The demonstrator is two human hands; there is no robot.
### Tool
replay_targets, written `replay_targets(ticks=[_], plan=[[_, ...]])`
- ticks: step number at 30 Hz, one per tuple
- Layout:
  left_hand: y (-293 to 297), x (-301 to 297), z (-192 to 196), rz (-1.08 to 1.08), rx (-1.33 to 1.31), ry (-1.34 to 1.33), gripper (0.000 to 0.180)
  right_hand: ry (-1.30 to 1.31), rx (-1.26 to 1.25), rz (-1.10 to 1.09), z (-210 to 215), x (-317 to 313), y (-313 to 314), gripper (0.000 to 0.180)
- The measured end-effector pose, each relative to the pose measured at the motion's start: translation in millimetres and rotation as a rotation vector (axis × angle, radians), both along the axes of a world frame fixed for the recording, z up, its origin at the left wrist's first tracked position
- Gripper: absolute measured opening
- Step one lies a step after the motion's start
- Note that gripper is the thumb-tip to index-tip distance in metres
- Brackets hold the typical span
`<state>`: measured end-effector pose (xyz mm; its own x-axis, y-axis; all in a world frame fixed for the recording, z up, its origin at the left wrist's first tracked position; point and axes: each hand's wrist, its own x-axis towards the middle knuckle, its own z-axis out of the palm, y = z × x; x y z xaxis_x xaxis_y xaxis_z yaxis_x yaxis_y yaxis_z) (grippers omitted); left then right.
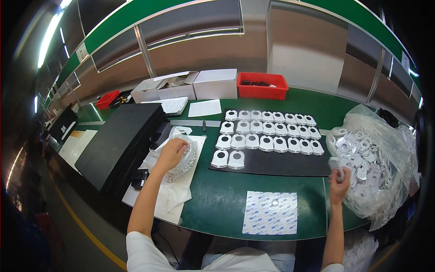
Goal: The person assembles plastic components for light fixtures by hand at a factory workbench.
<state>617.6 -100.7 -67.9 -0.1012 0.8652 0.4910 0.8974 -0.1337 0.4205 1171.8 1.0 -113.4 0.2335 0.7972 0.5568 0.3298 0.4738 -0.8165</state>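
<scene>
A worker seated at a green workbench [217, 204] reaches both bare hands into supplies on either side. The left hand [173, 153] is curled, fingers down, inside a small clear bag of tiny white parts [185, 159] that rests on white sheets at the bench's left; whether the fingers grip anything inside cannot be told. The right hand [339, 180] is raised at the edge of a large clear plastic bag of white plastic plates [369, 163] and pinches one white plate [335, 164] between thumb and fingers, just above the bag's near side. Between the hands lies a black mat [281, 163] carrying rows of the same white plates with dark round holes [267, 131], laid flat and side by side. A white printed sheet [270, 213] lies near the front edge. A stack of black foam boards [122, 140] sits to the left, with white boxes [195, 85] and a red bin [263, 87] along the back.
</scene>
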Motion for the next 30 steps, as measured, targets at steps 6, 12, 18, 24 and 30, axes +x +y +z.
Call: replay_targets(ticks=[6, 12, 18, 24, 30], plan=[[38, 11, -18, 0.027, -0.032, 0.204, 0.010, -0.185, 0.173, 0.047, -28, 3, 10, 0.006], [56, 48, -42, 0.223, -0.158, 0.331, 0.016, -0.036, -0.003, 0.041, -43, 34, 31, 0.011], [75, 51, -49, 0.405, -0.006, 0.204, 0.015, 0.077, -0.048, 0.181, -67, 55, 48, 0.011], [96, 125, -48, -0.201, -0.011, -1.931, 0.027, 0.131, -0.274, 0.397, -78, 56, 53, 0.011], [117, 289, -95, -0.447, -0.625, -2.520, 0.022, 0.166, -0.517, 0.769, -77, 15, 28, 0.014]])
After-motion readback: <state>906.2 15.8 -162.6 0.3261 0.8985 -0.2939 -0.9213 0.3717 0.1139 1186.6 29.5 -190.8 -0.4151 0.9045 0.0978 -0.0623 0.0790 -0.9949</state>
